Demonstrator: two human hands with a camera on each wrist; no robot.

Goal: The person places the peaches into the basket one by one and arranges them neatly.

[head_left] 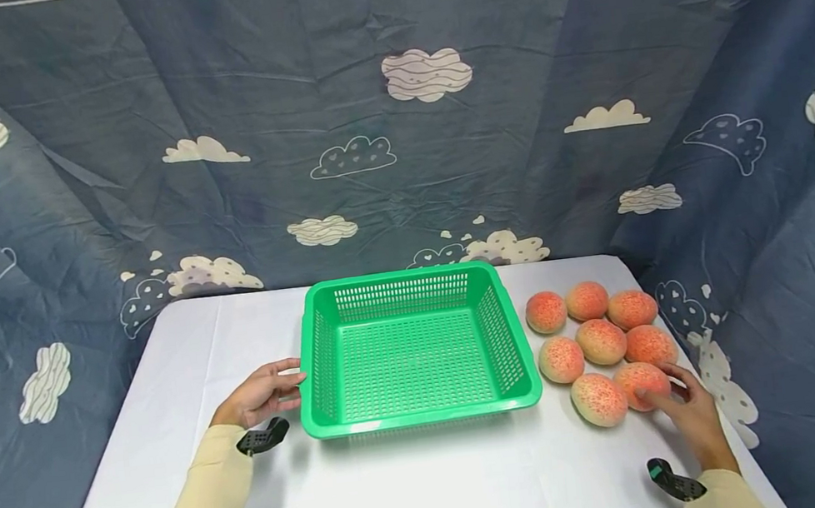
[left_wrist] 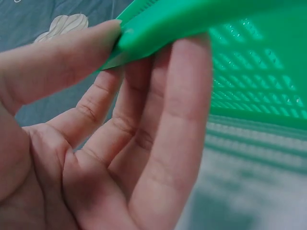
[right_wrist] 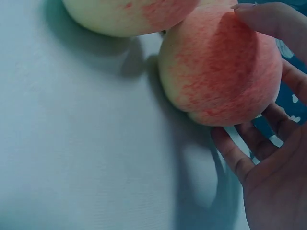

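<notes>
My left hand [head_left: 259, 395] grips the left rim of a green plastic basket [head_left: 423, 416], which has slotted walls and no contents. In the left wrist view the thumb lies on the rim's top and the fingers bend up beneath it. Over on the right, my right hand [head_left: 694, 416] holds a red-and-yellow peach [right_wrist: 216, 72], the thumb on one side and the fingers curled round the other. This peach sits at the near right of a group; another peach [head_left: 599, 400] lies directly to its left.
Several more peaches [head_left: 602, 342] lie close together right of the basket. A white cloth covers the table [head_left: 434, 486]. Dark blue curtains [head_left: 331, 112] with cloud prints stand behind and at both sides. Each wrist wears a small black device [head_left: 262, 436].
</notes>
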